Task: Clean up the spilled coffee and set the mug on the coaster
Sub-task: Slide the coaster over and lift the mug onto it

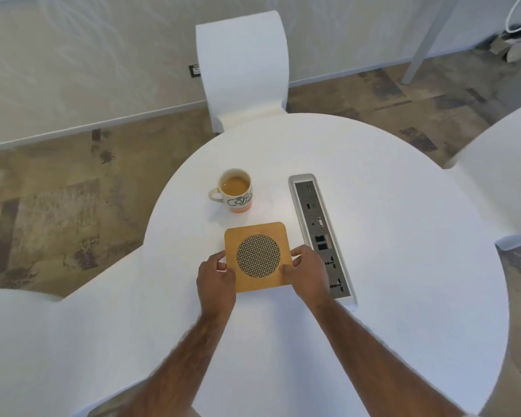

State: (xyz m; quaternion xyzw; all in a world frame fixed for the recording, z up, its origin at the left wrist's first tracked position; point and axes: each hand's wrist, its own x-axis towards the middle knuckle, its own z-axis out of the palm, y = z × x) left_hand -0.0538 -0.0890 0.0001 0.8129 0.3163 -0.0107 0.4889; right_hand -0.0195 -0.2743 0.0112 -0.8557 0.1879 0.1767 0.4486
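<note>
Mug (238, 195), nearly full of milky coffee (235, 184), stands on the white bench (388, 236) at 11 o'clock of the coaster (257, 257), near but apart, while the left hand (215, 276) and right hand (306, 273) each pinch a side edge of the coaster. A forward shove could bump the mug and slosh coffee toward the socket strip (319, 230) at 3 o'clock.

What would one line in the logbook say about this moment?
left hand: pinches coaster left edge | right hand: pinches its right edge | mug: holds coffee, stands on table beyond coaster, not touching it
</note>
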